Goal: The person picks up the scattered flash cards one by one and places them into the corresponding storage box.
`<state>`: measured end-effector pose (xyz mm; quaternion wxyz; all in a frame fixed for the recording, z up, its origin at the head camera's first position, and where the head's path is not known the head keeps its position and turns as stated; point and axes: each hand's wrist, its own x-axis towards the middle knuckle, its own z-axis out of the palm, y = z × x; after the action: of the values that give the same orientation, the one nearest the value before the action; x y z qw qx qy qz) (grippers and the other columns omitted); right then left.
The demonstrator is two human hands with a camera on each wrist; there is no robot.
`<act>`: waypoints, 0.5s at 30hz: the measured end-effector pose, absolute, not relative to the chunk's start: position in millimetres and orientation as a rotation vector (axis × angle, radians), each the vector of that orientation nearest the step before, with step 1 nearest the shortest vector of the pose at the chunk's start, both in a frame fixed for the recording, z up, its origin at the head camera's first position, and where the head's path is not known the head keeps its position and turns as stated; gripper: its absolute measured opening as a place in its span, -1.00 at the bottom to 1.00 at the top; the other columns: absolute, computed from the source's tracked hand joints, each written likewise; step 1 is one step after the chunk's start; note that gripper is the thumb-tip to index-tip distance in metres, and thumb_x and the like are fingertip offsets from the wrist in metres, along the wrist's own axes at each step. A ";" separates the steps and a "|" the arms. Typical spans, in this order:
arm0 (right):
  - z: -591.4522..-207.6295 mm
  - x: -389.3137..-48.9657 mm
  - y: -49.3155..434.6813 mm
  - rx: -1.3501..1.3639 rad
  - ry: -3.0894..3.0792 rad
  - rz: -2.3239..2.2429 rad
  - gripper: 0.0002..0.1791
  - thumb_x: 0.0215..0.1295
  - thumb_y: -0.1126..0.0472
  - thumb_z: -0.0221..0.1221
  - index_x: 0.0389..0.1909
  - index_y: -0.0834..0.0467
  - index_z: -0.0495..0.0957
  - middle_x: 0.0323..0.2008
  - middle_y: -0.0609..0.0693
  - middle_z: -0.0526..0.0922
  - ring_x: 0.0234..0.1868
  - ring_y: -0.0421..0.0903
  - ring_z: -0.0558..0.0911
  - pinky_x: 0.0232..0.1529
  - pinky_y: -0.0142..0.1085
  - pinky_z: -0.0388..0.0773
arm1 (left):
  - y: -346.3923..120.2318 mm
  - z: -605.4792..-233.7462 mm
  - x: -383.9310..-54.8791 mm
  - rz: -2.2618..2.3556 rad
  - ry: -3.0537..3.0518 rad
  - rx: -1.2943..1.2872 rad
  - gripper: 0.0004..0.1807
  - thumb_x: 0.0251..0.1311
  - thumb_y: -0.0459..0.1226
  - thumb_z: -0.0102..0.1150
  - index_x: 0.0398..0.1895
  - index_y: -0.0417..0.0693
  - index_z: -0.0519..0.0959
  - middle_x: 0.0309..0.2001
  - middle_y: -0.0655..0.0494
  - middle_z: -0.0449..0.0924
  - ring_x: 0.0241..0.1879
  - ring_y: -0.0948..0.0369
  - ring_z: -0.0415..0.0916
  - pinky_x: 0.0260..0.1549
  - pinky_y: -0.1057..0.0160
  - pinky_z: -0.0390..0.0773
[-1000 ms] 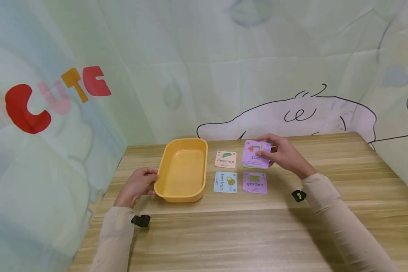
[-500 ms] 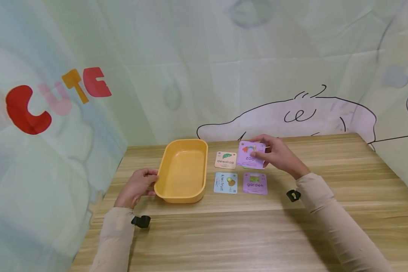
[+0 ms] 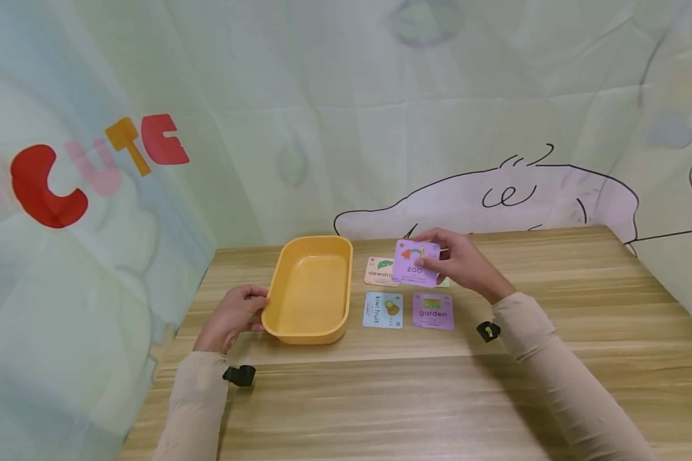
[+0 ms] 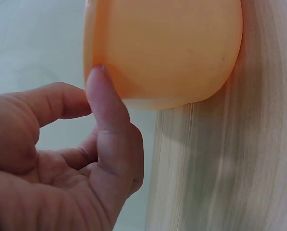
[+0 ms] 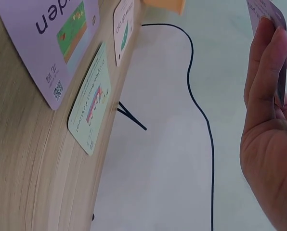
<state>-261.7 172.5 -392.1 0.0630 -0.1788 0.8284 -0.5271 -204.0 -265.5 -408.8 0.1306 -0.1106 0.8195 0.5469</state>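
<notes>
My left hand (image 3: pixel 233 317) pinches the near left rim of a yellow plastic tray (image 3: pixel 308 288) between thumb and finger; the left wrist view shows its fingertips on the tray's wall (image 4: pixel 158 57). A purple "zoo" picture card (image 3: pixel 408 272) is held up in my right hand (image 3: pixel 467 262), raised above the table with the thumb across its face. In the head view it overlaps the pink "dewdrop" card (image 3: pixel 378 275) and mostly hides a green "Dragon Boat Festival" card (image 5: pixel 90 101). Nearer me lie the blue "kiwi fruit" card (image 3: pixel 383 310) and the purple "garden" card (image 3: pixel 433 312).
The wooden table (image 3: pixel 346 403) runs back to a printed cloth backdrop (image 3: pixel 323 128). Another stretch of cloth with the letters "CUTE" hangs along the left side. Several cards lie in two rows just right of the tray.
My right hand has moved left with the zoo card, from over the green card toward the dewdrop card, baring a corner of the green one. My left hand and the tray have stayed put.
</notes>
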 end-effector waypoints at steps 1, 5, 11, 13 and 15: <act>-392.2 -261.8 171.5 -0.539 2.498 -1.595 -0.52 0.33 0.21 0.35 0.24 0.04 0.52 -0.10 0.19 0.63 -0.27 0.07 0.68 -0.41 -0.18 0.71 | -265.7 -408.9 -204.0 1.590 2.379 -0.319 -0.64 0.53 -0.28 -0.02 0.24 -0.34 0.40 -0.02 -0.13 0.51 -0.29 0.15 0.58 -0.37 0.22 0.73; -392.8 -262.5 168.0 -0.537 2.479 -1.600 -0.51 0.32 0.21 0.36 0.25 0.03 0.51 -0.10 0.18 0.62 -0.26 0.08 0.69 -0.39 -0.16 0.72 | -266.2 -410.0 -204.5 1.597 2.376 -0.314 -0.64 0.53 -0.28 -0.02 0.24 -0.34 0.39 -0.02 -0.13 0.51 -0.30 0.15 0.59 -0.38 0.22 0.73; -392.2 -262.7 164.6 -0.566 2.465 -1.599 -0.52 0.32 0.22 0.36 0.24 0.02 0.52 -0.08 0.17 0.63 -0.25 0.09 0.68 -0.39 -0.15 0.73 | -266.2 -412.0 -205.9 1.591 2.391 -0.322 -0.65 0.52 -0.30 -0.01 0.23 -0.34 0.40 -0.01 -0.13 0.48 -0.27 0.15 0.55 -0.37 0.21 0.73; -392.1 -262.9 163.7 -0.572 2.466 -1.595 -0.53 0.32 0.22 0.36 0.24 0.02 0.52 -0.08 0.16 0.63 -0.25 0.09 0.68 -0.39 -0.13 0.73 | -266.3 -412.6 -206.3 1.589 2.393 -0.324 -0.65 0.52 -0.30 -0.01 0.23 -0.34 0.40 0.00 -0.13 0.48 -0.27 0.15 0.55 -0.37 0.21 0.73; -392.4 -263.2 162.6 -0.574 2.464 -1.601 -0.53 0.33 0.22 0.35 0.24 0.01 0.52 -0.08 0.16 0.63 -0.25 0.09 0.68 -0.39 -0.11 0.73 | -266.5 -412.8 -206.5 1.589 2.391 -0.324 -0.65 0.52 -0.29 -0.01 0.23 -0.34 0.40 0.00 -0.14 0.48 -0.26 0.15 0.56 -0.36 0.21 0.73</act>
<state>-263.2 162.6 -392.4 0.0738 -0.1912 0.8206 -0.5334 -206.5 -266.5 -412.8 0.1257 -0.1113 0.8210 0.5456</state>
